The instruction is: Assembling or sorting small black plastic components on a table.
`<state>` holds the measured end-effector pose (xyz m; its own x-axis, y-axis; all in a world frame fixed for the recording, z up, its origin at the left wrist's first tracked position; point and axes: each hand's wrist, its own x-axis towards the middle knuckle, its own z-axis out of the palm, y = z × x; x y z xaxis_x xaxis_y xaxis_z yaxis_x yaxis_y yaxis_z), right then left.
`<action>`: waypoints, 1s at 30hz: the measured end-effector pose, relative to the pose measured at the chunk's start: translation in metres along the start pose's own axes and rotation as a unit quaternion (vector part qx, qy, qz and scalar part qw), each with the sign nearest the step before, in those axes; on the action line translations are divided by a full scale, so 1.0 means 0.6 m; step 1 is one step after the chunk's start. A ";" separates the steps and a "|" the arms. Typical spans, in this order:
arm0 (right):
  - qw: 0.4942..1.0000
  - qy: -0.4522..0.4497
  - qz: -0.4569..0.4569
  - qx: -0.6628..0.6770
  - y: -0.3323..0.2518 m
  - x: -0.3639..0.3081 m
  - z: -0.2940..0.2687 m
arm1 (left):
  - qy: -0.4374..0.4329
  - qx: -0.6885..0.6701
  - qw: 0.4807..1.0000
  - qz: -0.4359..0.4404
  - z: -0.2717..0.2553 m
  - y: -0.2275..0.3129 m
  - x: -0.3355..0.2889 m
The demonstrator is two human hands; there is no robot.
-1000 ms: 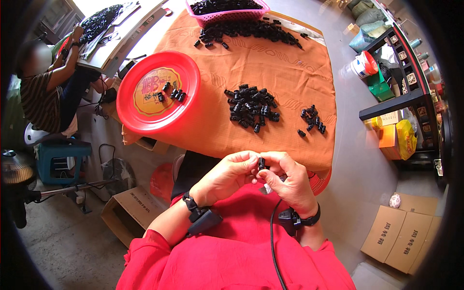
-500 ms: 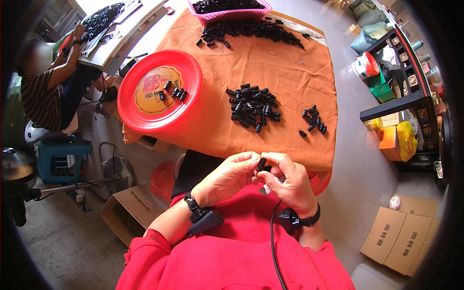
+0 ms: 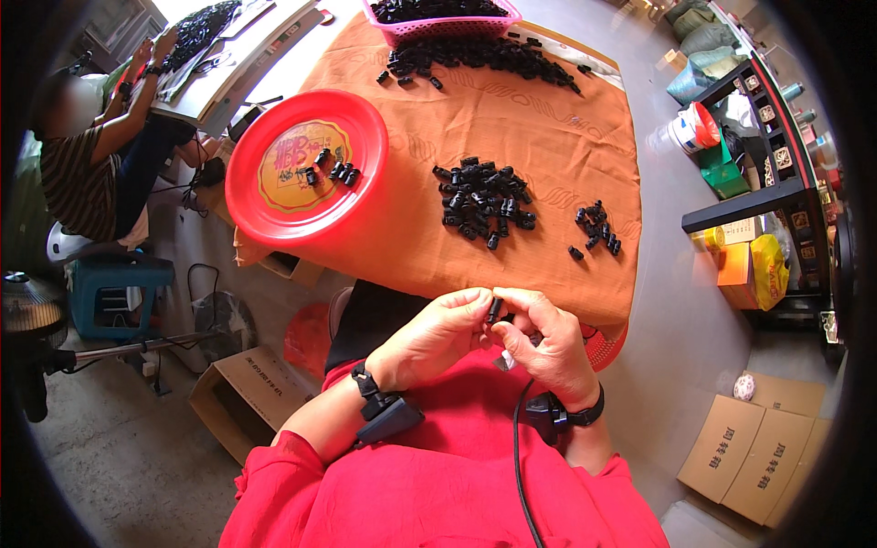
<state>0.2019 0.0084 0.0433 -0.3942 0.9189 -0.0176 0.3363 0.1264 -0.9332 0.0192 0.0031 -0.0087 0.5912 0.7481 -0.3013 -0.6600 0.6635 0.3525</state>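
Note:
My left hand (image 3: 437, 331) and my right hand (image 3: 551, 350) meet in front of my chest at the near table edge. Between their fingertips is a small black cylindrical plastic part (image 3: 494, 310), pinched from both sides; its lower end is hidden by my fingers. A small whitish scrap (image 3: 504, 362) shows under the right hand. On the orange cloth (image 3: 402, 247) beyond lie a larger pile of like black parts (image 3: 482, 199) and a smaller pile (image 3: 596, 228) to its right. A round red tray (image 3: 247, 201) at the left holds several more.
A pink basket (image 3: 448, 29) full of black parts stands at the far edge, with a long heap (image 3: 484, 64) before it. A person (image 3: 91, 164) sits at another table on the left. Cardboard boxes (image 3: 251, 393) and a dark shelf (image 3: 758, 210) flank my table.
My hands keep almost the same place, with a slight shift of the fingers around the black part. The view has moved a little. The other person's hands have risen.

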 end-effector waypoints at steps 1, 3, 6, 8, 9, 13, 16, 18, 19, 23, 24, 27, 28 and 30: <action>1.000 0.000 0.000 0.000 -0.001 0.000 0.000 | 0.000 0.000 1.000 0.000 0.000 -0.001 0.001; 1.000 -0.003 0.013 0.011 -0.002 -0.001 -0.001 | 0.015 0.002 1.000 -0.007 -0.003 -0.003 0.002; 1.000 -0.007 0.012 0.014 -0.006 -0.001 -0.002 | -0.014 0.016 1.000 0.003 -0.018 -0.009 0.004; 0.999 0.009 0.021 0.031 -0.005 -0.001 0.007 | -0.034 0.030 0.999 0.015 -0.024 -0.014 0.005; 0.998 0.024 0.029 0.048 -0.004 -0.001 0.010 | -0.053 0.044 0.997 0.027 -0.025 -0.015 0.005; 1.000 0.023 0.004 -0.003 -0.004 0.001 0.009 | -0.018 0.060 0.998 0.023 -0.020 -0.016 0.004; 0.999 0.023 0.029 0.016 -0.007 -0.001 0.011 | -0.020 0.056 0.998 0.018 -0.017 -0.015 0.001; 0.998 0.050 0.026 0.007 0.001 -0.003 0.013 | -0.003 0.082 0.996 0.018 -0.008 -0.011 -0.001; 0.998 0.050 0.027 0.008 0.002 -0.003 0.012 | -0.003 0.082 0.996 0.017 -0.005 -0.008 -0.003; 0.998 0.058 0.014 -0.009 -0.009 -0.001 0.013 | -0.005 0.097 0.995 -0.004 0.004 0.000 -0.010; 0.998 0.059 0.033 0.005 -0.012 -0.002 0.015 | -0.007 0.103 0.995 -0.005 0.004 0.001 -0.011; 0.996 0.082 0.034 0.016 -0.007 -0.001 0.021 | -0.005 0.085 0.996 0.031 -0.002 -0.015 -0.004; 0.996 0.083 0.035 0.016 -0.008 0.001 0.021 | -0.005 0.085 0.996 0.030 0.000 -0.016 -0.003; 0.990 0.129 0.023 -0.059 -0.011 0.004 0.021 | -0.007 0.072 0.997 0.042 0.004 -0.016 -0.001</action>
<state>0.1877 0.0051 0.0451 -0.1494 0.9877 0.0469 0.4520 0.1104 -0.8852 0.0263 -0.0035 -0.0101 0.5442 0.7998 -0.2533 -0.6347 0.5900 0.4991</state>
